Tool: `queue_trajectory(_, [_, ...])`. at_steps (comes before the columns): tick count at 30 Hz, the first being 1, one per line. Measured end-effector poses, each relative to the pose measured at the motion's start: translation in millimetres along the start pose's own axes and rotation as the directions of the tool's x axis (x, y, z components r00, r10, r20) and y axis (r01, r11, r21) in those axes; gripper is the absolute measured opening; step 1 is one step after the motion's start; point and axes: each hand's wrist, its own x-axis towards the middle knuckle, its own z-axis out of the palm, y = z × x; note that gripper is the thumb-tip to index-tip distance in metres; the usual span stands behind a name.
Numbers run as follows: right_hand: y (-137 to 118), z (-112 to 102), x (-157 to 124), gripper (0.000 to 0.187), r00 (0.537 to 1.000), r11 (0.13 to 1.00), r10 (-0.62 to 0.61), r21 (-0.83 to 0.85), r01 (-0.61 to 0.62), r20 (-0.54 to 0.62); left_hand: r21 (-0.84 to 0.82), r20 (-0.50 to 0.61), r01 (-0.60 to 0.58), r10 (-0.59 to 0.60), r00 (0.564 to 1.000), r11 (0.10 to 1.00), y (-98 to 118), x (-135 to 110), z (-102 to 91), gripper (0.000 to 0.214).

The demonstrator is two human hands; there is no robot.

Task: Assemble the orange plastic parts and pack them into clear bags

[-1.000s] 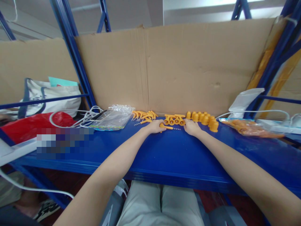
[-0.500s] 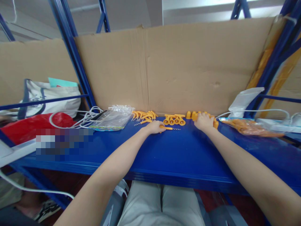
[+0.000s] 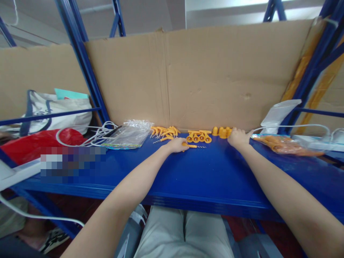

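My left hand (image 3: 177, 145) is closed on an orange corkscrew-like piece (image 3: 192, 146), whose thin metal spiral points right, close to the tabletop. Behind that hand lies a group of similar orange spiral-tipped pieces (image 3: 163, 131). Between my hands sit several orange funnel-shaped pieces (image 3: 199, 137), their round mouths facing me. At the right, my right hand (image 3: 238, 138) is palm down with its fingers spread, one stretched to the right. Beside its left edge stand orange cap-like pieces (image 3: 222, 132); whatever lies under or behind this hand is hidden.
A blue tabletop (image 3: 199, 175) runs up to a cardboard wall (image 3: 204, 79). Clear plastic bags (image 3: 129, 136), white cables and a red bag (image 3: 45, 141) lie left. At right are a bag of orange parts (image 3: 285, 143) and a white cable. Part of another person shows lower left.
My right hand has shifted a little right, uncovering more of the cap-like pieces on its left. My left hand has stayed in place with its corkscrew-like piece.
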Motion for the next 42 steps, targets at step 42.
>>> queue_trajectory(42, [-36.7,-17.6,-10.0,0.041,0.682,0.67,-0.732,0.165,0.724,-0.018,0.052,-0.22,-0.084,0.094,0.971,0.995,-2.5,3.4,6.1,0.026])
